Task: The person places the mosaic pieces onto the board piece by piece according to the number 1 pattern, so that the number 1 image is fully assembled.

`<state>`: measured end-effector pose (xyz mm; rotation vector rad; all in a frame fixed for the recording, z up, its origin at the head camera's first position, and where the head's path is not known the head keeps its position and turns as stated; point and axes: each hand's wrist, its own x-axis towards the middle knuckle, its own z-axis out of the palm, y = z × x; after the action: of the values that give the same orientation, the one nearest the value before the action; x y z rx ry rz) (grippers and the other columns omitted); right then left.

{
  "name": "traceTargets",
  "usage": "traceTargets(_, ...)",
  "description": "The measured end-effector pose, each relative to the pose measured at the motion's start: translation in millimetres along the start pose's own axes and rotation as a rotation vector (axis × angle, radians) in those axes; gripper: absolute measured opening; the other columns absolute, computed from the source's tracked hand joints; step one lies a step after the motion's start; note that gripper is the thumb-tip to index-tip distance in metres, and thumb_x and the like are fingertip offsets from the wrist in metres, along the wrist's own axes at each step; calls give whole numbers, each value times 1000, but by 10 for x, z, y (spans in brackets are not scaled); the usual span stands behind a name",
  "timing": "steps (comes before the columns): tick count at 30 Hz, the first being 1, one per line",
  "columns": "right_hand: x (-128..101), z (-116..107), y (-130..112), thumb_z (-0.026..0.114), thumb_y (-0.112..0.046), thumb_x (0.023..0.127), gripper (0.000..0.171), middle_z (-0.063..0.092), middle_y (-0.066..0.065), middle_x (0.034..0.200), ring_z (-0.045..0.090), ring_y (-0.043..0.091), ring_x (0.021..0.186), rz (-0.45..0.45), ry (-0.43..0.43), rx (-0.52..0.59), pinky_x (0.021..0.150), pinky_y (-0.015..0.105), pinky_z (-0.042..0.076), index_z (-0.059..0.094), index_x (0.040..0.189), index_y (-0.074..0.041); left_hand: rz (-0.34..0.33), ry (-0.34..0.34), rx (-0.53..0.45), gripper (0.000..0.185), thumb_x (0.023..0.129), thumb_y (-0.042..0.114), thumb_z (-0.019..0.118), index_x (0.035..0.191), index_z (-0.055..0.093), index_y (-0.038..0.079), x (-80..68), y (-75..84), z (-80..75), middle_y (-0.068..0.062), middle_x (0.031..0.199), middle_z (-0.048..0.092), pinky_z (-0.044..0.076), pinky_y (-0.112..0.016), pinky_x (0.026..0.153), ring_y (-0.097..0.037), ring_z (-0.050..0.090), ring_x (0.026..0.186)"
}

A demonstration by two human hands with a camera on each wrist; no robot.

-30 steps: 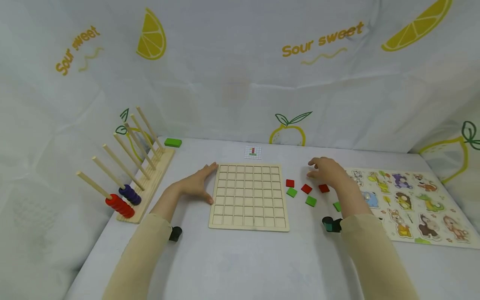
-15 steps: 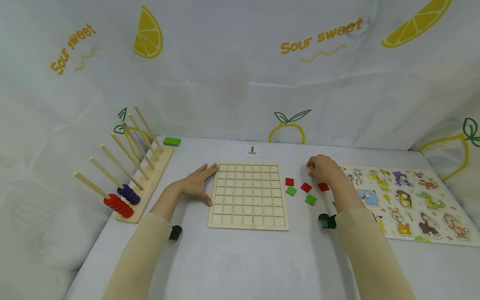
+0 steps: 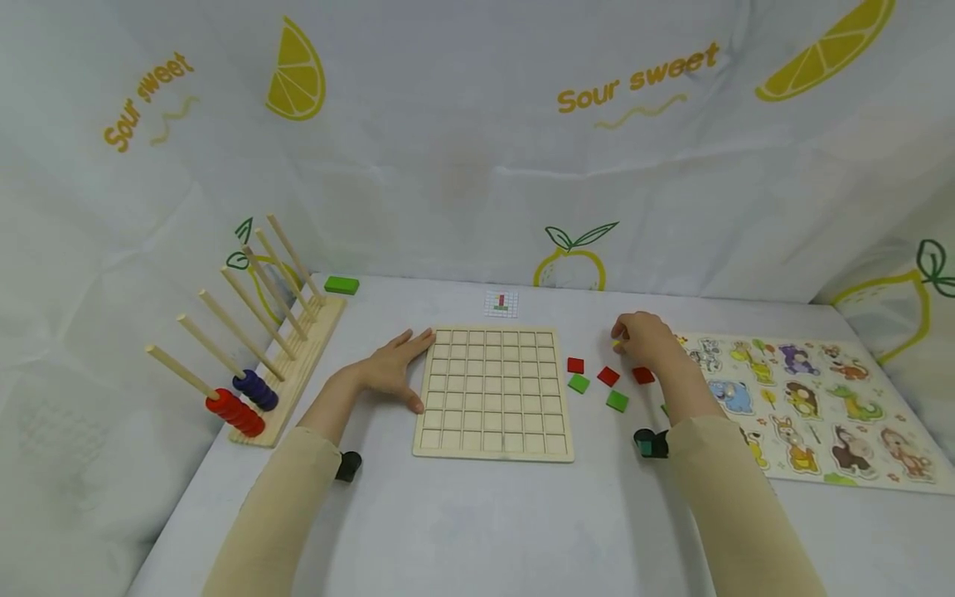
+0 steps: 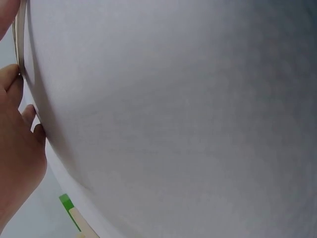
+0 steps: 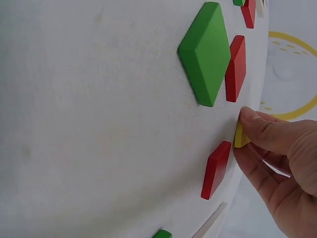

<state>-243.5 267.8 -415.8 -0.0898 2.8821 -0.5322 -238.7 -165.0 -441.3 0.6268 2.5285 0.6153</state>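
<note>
— Yellow, that small square tile (image 5: 241,136) in the right hand (image 3: 646,338)? Where exactly is it?

— Yes, a small yellow wooden tile, pinched between the curled thumb and fingertips (image 5: 253,118) of that hand, low over the white tabletop (image 3: 477,514), right of the pale wooden grid board (image 3: 494,390) and just beyond the loose tiles. In the head view only a speck of yellow shows at the fingertips.

— What lies around it?

— Flat square tiles on the table between the board and the hand: a red tile nearest the board (image 3: 575,365), a green one (image 3: 578,383) just near of it, a second red one (image 3: 608,376), a second green one (image 3: 617,401), and a third red tile (image 3: 643,376) beside the wrist.

— And the left hand (image 3: 393,369)?

— Flat on the table, fingers straight and spread, holding nothing; its fingertips and thumb touch the left edge of the grid board.

— Anything else?

— On the left, a wooden peg rack (image 3: 294,365) with a stack of red rings (image 3: 236,412) and a stack of purple rings (image 3: 256,390). A green block (image 3: 341,285) lies at the far end of it. A small pattern card (image 3: 501,303) sits beyond the board, and an animal puzzle board (image 3: 802,398) lies on the right.
</note>
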Motion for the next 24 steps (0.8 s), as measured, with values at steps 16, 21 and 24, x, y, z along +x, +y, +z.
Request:
traceTargets(16, 0, 96, 2, 68, -12, 92, 22, 65, 20, 104, 56, 31, 95, -30, 140, 174, 78, 35, 51, 69, 111, -1, 1, -17, -17, 130, 64, 39, 91, 160, 8, 15, -31, 27, 8, -3, 170, 3, 10, -69, 121, -39, -5, 156)
traceTargets(21, 13, 132, -112, 68, -13, 92, 23, 65, 18, 103, 62, 29, 94, -37, 210, 310, 69, 22, 49, 69, 113, -2, -12, -15, -19, 131, 63, 39, 92, 161, 7, 17, -29, 27, 8, -2, 170, 2, 11, -71, 120, -38, -6, 157)
traceTargets(24, 34, 153, -209, 68, -15, 93, 26, 65, 18, 104, 69, 28, 92, -28, 216, 408, 72, 21, 52, 68, 115, -2, -8, -14, -11, 131, 63, 39, 92, 161, 7, 16, -25, 26, 7, -2, 170, 2, 10, -71, 120, -39, -6, 157)
